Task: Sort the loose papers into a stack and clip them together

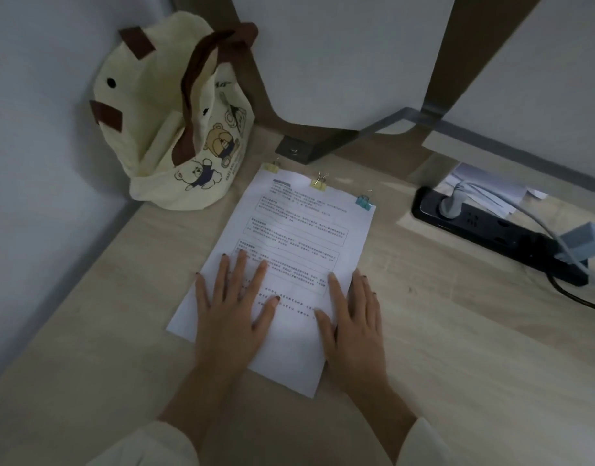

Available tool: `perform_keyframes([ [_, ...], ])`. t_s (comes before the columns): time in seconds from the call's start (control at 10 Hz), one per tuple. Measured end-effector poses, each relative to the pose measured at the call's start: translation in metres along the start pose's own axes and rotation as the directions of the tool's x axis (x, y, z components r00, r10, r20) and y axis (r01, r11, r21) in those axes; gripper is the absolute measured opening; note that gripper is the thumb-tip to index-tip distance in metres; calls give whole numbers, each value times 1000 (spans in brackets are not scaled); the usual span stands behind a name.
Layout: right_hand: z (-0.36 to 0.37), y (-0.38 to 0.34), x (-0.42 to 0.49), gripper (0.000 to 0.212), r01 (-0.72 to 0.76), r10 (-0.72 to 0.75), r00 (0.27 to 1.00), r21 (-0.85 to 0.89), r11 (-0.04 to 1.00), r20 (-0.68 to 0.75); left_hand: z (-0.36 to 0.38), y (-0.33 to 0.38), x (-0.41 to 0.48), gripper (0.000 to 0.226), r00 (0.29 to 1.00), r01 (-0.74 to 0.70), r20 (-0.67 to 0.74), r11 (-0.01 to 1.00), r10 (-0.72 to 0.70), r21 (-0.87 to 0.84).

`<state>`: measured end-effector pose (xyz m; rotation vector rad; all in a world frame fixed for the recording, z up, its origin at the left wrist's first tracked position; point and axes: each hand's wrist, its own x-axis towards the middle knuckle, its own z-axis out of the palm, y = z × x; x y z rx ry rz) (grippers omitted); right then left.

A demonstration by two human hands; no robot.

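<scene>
The stack of papers [299, 230] is laid flat on the desk [457, 331], and both hands are pressed on its near half. The left hand [235, 304] is spread wide, its 5 fingers [240, 264] straight and flat on the printed sheet; nothing is gripped. The right hand [355, 317] is also held flat, fingers straight and close together, laid along the stack's right edge, partly on paper and partly on the desk. Beyond the fingertips, 3 binder clips are fixed on the stack's far edge: 1 yellow clip [271, 167] at the left corner, a 2nd yellow clip [319, 182] mid-edge, 1 teal clip [364, 201] at the right corner. Well past the left fingers a bear-print tote bag [175, 129] is stood; well past the right fingers a black power strip [491, 230] is laid.
</scene>
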<state>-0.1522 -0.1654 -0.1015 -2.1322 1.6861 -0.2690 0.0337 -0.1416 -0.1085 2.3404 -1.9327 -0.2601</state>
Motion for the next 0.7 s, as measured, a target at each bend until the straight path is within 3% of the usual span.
perform_keyframes([
  [0.3,13,1,3,59,-4,-8,996,-146,989,-87,2,-4,4,64,999,-6,-40,1000,7,14],
  [0.6,-1,19,-28,64,94,-94,995,0,996,39,0,-3,-20,56,988,-41,-155,985,15,-170],
  [0.7,-9,41,-65,57,173,-170,984,-60,983,52,6,8,-61,63,986,13,-159,975,-49,-222],
])
